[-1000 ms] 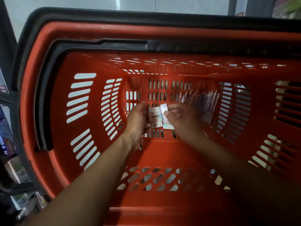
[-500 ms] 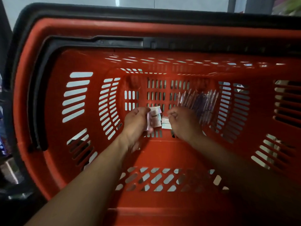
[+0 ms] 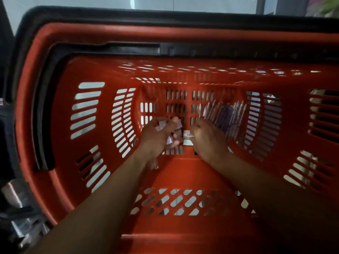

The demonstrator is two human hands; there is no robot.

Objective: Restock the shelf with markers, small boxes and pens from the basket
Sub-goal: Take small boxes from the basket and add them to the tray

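A few small boxes (image 3: 169, 132) are held in the left hand (image 3: 159, 136), with the thumb and fingers curled round them. White and pale purple sides of the boxes are seen between the fingers. The right hand (image 3: 207, 138) is placed just beside it, deep in the basket. Its fingers are bent down over a white box (image 3: 188, 137) with a bar code on it. This box is touched by the fingertips, but whether it is gripped cannot be told. A bunch of pens (image 3: 223, 116) is laid on the basket floor just behind the right hand, fanned out toward the far right corner. All of this is found at the bottom of the red basket (image 3: 88, 162), whose walls are cut with many slots. A black handle (image 3: 102, 48) is folded along the rim.
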